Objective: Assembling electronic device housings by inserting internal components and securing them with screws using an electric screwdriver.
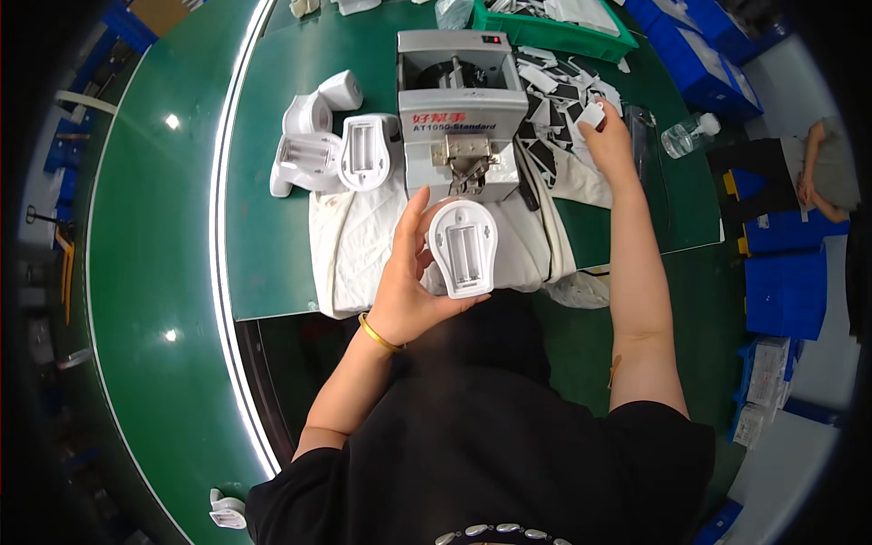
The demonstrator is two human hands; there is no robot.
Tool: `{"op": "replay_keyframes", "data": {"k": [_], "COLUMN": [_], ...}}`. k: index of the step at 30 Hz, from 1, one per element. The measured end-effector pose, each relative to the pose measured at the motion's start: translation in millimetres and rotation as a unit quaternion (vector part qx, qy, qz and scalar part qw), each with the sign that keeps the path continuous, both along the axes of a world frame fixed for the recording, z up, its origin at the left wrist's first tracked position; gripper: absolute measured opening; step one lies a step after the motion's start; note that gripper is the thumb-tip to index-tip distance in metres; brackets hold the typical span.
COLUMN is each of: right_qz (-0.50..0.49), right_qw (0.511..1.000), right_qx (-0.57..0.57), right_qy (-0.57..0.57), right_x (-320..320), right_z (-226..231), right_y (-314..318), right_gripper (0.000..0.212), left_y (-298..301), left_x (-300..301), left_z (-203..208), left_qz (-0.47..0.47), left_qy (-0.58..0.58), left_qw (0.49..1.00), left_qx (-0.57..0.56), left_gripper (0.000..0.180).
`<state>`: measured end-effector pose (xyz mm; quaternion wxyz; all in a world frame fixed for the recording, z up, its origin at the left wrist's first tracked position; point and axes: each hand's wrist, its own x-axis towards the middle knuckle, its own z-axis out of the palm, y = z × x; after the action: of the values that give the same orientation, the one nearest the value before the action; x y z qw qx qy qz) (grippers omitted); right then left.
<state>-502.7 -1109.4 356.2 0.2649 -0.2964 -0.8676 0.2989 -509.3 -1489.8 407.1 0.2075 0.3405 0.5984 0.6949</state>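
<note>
A white plastic housing [463, 247], rounded at the top with a two-slot battery bay facing up, is gripped in the left hand [409, 282], thumb and fingers closed round its left edge. It is held just in front of the grey screw-feeder machine [461, 113], close below the metal outlet at the machine's front. The battery bay looks empty and no cover is on it, so this piece is judged to be mid-assembly.

The right hand [607, 145] is stretched out to the right of the machine, its fingers closed on a small white part [592, 113] lifted from the heap of small black and white parts [556, 91] spread over a white cloth [363, 245]. The heap is large, which suggests that much work is left.

To the left of the machine, on the green table [263, 236], several similar white housings [331, 145] lie bunched together, some with the bay up; whether these are finished or waiting cannot be told. A green bin [554, 32] of further parts stands behind, and a clear plastic bottle [688, 134] lies at the right
</note>
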Motion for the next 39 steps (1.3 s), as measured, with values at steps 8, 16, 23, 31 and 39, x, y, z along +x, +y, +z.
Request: {"op": "replay_keyframes", "data": {"k": [8, 16, 23, 31, 39], "right_qz": [0.022, 0.357, 0.361, 0.314, 0.361], "right_qw": [0.991, 0.872, 0.864, 0.815, 0.816], "right_qx": [-0.024, -0.324, -0.347, -0.478, -0.43], "right_qy": [0.126, 0.084, 0.054, 0.092, 0.135], "right_x": [36.6, 78.8, 78.9, 76.2, 80.2], "right_z": [61.1, 109.1, 103.3, 91.7, 83.9], "right_y": [-60.5, -207.7, -220.5, -228.2, -228.9], "right_gripper": [0.029, 0.034, 0.031, 0.071, 0.077], "left_y": [-8.3, -15.3, -18.9, -16.7, -13.8], "left_x": [-1.9, 1.2, 1.4, 4.9, 9.0], "left_z": [-6.6, -3.5, 2.1, 6.4, 15.9], "left_qz": [-0.004, -0.008, -0.019, -0.023, -0.034], "left_qy": [0.017, 0.037, 0.04, 0.093, -0.088], "left_qw": [1.0, 0.998, 0.998, 0.995, 0.993], "left_qx": [0.002, -0.042, -0.049, -0.016, 0.066], "left_gripper": [0.119, 0.109, 0.104, 0.103, 0.074]}}
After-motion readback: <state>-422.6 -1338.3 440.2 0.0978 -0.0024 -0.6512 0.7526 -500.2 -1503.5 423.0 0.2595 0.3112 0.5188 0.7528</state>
